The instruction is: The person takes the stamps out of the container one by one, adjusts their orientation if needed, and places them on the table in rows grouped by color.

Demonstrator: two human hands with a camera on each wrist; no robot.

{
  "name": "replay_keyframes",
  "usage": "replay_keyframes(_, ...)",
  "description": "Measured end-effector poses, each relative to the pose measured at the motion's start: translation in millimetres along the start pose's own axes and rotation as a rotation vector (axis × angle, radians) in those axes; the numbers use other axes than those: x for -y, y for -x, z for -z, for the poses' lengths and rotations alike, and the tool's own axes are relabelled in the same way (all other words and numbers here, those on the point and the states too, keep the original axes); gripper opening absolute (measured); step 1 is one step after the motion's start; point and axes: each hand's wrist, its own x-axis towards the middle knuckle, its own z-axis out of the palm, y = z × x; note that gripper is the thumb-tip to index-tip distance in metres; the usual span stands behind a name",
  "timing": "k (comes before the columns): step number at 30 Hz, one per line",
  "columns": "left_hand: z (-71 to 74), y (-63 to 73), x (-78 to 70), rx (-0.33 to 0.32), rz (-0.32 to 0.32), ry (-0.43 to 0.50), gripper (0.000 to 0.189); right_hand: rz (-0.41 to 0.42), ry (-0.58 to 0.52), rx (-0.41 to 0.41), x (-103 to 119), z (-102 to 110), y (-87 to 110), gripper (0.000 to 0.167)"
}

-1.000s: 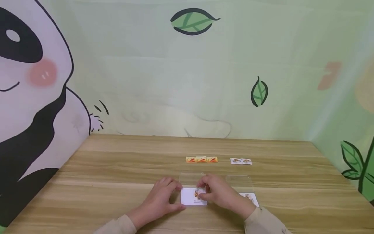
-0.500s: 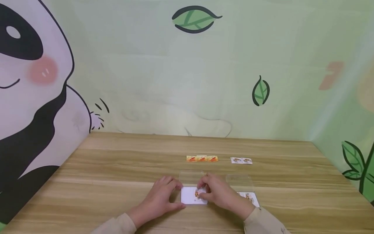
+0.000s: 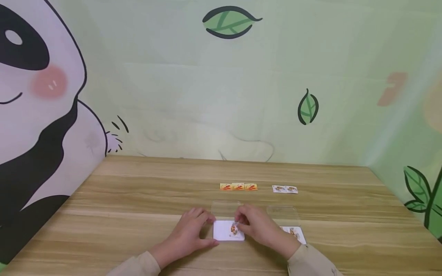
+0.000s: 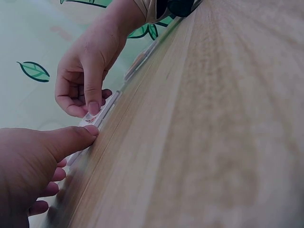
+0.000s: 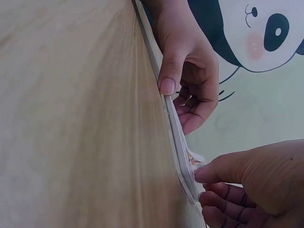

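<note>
A flat white case (image 3: pixel 222 230) lies on the table in front of me, its clear lid (image 3: pixel 226 209) opened out behind it. My left hand (image 3: pixel 190 230) grips the case's left end, thumb at the near corner and index finger at the far one. On the case's right part is a small picture card (image 3: pixel 233 229) with an orange-brown figure. My right hand (image 3: pixel 257 226) pinches the card's right edge; in the right wrist view the card (image 5: pixel 194 159) stands slightly raised beside the thumb. The other fingers of that hand are curled underneath.
Three orange picture cards (image 3: pixel 238 186) lie in a row farther back. Two white picture cards (image 3: pixel 284 189) are to their right. A second white case (image 3: pixel 298 232) with a clear lid (image 3: pixel 284 215) sits partly behind the right forearm. A printed cloth backdrop (image 3: pixel 172 96) rises behind the table.
The right thumb and fingers have shifted slightly to the right, showing more of the card's picture. The left hand keeps its place on the case.
</note>
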Motion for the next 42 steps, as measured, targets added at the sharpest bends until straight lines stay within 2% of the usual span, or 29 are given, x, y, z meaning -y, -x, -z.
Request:
replay_keyframes(10,-0.2,0.3,-0.9,-0.004,0.0,-0.005,0.049,-0.01,0.016,-0.007,2,1,1.6,0.012)
replay_keyframes(18,0.6,0.5,-1.9,-0.004,0.005,0.002,0.049,-0.05,-0.022,0.0,4,7,1.1,0.007)
replay_keyframes(24,1.4,0.0,-2.1,0.003,0.013,0.009,0.049,-0.058,-0.038,0.014,3,9,2.0,0.011)
replay_keyframes(38,0.6,-0.7,-1.6,0.001,0.01,0.0,0.048,-0.02,-0.199,0.049,-3,28,3.3,0.005)
replay_keyframes(42,0.0,-1.0,-1.3,0.005,0.013,0.003,0.048,-0.045,-0.274,0.057,-5,35,4.1,0.002)
